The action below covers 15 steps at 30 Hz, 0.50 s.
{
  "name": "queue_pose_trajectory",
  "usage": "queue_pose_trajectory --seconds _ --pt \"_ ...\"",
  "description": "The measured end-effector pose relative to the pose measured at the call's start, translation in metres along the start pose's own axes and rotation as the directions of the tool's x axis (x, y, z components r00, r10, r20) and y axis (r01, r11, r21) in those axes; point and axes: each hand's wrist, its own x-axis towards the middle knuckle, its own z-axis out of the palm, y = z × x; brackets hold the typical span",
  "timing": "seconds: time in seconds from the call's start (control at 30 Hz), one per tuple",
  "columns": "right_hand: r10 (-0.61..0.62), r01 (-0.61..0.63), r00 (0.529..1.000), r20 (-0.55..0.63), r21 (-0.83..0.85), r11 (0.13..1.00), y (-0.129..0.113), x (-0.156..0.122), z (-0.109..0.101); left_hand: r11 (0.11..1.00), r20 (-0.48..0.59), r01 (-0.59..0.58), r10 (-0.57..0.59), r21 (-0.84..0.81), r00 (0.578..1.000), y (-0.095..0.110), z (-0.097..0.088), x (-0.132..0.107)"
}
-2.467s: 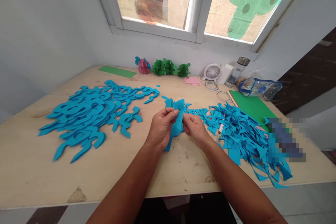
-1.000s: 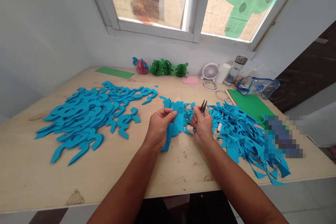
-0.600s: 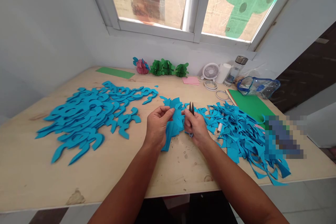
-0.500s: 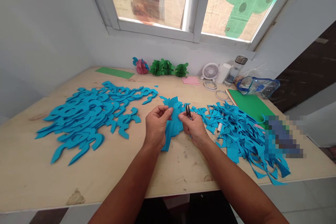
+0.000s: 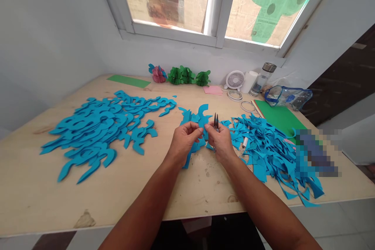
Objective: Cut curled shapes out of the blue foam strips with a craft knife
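My left hand (image 5: 184, 143) is closed, pinching a folded blue paper piece (image 5: 198, 118) above the middle of the wooden table (image 5: 123, 187). My right hand (image 5: 220, 141) is closed round small dark scissors (image 5: 216, 121), blades pointing up and nearly together, while its fingertips also touch the blue piece. A curved cut end of the paper sticks up behind my fingers.
A spread of cut blue shapes (image 5: 105, 125) lies at the left. A heap of blue offcuts (image 5: 269, 148) lies at the right, with a pen (image 5: 245, 142) in it. Green sheets (image 5: 278, 119), tape rings (image 5: 249, 106), a fan (image 5: 234, 80), a bottle (image 5: 263, 78) and paper flowers (image 5: 184, 75) line the back.
My right hand left the paper, picked up the scissors from the right and brought them back beside it. The paper has turned in my left hand, its curved end now standing up.
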Motion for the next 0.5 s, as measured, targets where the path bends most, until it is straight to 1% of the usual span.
queue_pose_trajectory --seconds 0.1,0.23,0.37,0.5 --pt "-0.017 0.017 0.999 0.04 -0.006 1.0 0.0 -0.002 0.001 1.0 -0.019 0.0 0.0 -0.023 1.0 -0.002 -0.001 0.002" --pt "-0.032 0.035 0.99 0.134 -0.015 0.999 -0.005 -0.005 0.001 0.997 -0.043 -0.022 0.019 -0.071 0.999 -0.003 -0.005 0.006" --pt "0.041 -0.025 0.981 0.187 -0.085 0.996 -0.007 -0.004 -0.001 0.991 -0.091 -0.083 0.074 -0.106 0.993 -0.002 -0.011 0.012" --pt "0.122 -0.085 0.962 0.242 -0.158 0.984 -0.007 -0.003 -0.003 0.979 -0.134 -0.135 0.115 -0.151 0.984 0.0 -0.016 0.015"
